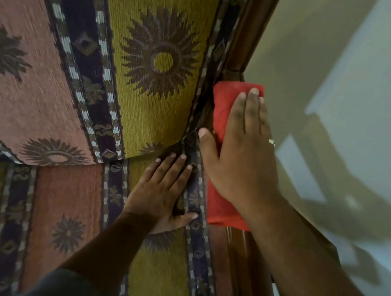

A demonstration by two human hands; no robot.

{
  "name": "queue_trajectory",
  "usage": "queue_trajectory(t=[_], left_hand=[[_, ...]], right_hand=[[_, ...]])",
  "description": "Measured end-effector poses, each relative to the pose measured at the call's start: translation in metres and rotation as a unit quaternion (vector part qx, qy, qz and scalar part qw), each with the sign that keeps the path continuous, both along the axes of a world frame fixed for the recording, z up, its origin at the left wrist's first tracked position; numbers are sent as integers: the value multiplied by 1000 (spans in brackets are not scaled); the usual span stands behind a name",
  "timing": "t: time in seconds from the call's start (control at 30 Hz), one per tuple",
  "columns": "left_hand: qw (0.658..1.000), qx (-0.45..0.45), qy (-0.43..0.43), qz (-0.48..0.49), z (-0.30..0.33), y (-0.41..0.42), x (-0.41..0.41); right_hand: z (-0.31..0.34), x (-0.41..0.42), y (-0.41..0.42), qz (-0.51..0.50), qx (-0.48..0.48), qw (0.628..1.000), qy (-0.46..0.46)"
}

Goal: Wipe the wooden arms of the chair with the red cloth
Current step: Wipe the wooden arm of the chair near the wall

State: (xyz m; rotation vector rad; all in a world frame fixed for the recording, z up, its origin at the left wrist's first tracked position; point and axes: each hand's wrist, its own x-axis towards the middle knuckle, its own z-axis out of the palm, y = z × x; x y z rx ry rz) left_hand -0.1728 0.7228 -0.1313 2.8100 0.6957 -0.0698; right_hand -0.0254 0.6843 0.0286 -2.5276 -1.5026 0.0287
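**Right chair arm under the cloth; the far end and the other arm still to do**

Nearest the camera, the wooden arm (237, 260) of the chair shows bare and glossy below the cloth, running up along the right edge of the patterned seat cushion (62, 205). Whether that near stretch has been wiped cannot be told from its look alone.

A little further up, the left hand (164, 191) lies flat and spread on the cushion just beside the arm, fingers extended, gripping nothing; it seems to be bracing or holding the fabric edge out of the way.

Beside it, the right hand (241, 151) presses palm-down on the red cloth (224, 112), which is folded into a long pad lying on top of the wooden arm. The fingers are stretched flat over the cloth and the thumb hooks round its inner edge, so the cloth is pinned under the hand rather than bunched in a fist.

Beyond the fingertips the cloth ends close to where the arm meets the upright wooden frame (252, 31) by the patterned backrest (161, 56).

As a judgement, the wiping is under way on this arm, near its back end. The opposite arm is out of view, so its state is unknown. The pale floor (346, 93) lies to the right.
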Motion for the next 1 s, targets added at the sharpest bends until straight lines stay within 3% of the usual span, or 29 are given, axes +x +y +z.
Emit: queue_trajectory(t=[0.2,0.4,0.53,0.67,0.77,1.0], left_hand=[[1000,3,-13,2,-2,-1,0],[1000,9,3,0,1,-1,0],[1000,0,2,0,2,0,0],[1000,-2,-9,3,-2,0,0],[1000,4,-13,5,-2,-1,0],[1000,17,-6,4,-2,-2,1]], right_hand=[[7,19,17,108,-42,993,-31],[5,27,27,49,20,996,67],[0,9,0,-18,6,996,86],[-2,-2,-23,42,-20,999,-9],[3,8,-7,90,-44,995,-25],[8,28,30,81,-9,996,32]])
